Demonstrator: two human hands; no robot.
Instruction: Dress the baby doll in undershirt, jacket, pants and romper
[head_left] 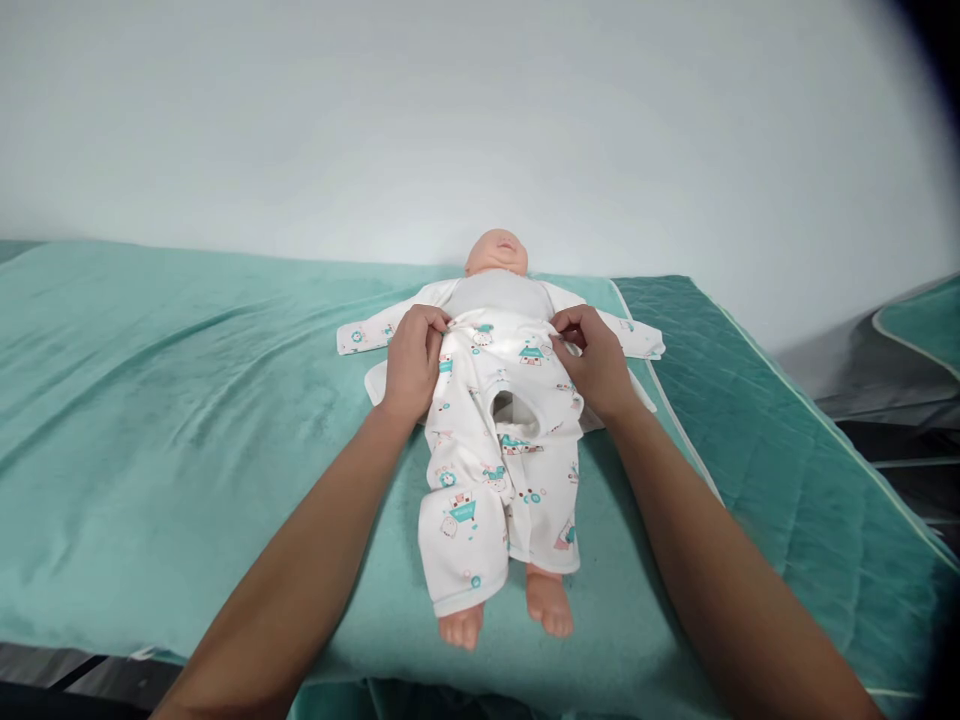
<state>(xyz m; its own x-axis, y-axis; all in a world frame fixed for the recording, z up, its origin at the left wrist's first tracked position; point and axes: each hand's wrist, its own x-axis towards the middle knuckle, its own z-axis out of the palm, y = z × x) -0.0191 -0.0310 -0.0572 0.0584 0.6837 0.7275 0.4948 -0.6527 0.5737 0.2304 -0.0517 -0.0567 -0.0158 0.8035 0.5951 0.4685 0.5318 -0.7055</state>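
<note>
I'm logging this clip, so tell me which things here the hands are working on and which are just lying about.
In use: left hand and right hand gripping the waistband of the printed trousers on the baby doll.

Lying about: teal blanket, quilted mat.

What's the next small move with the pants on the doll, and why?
Probably ease the waistband a bit further up the doll. The left hand and right hand each pinch it at the sides, both feet are already out of the legs, and the belly above is uncovered.
</note>
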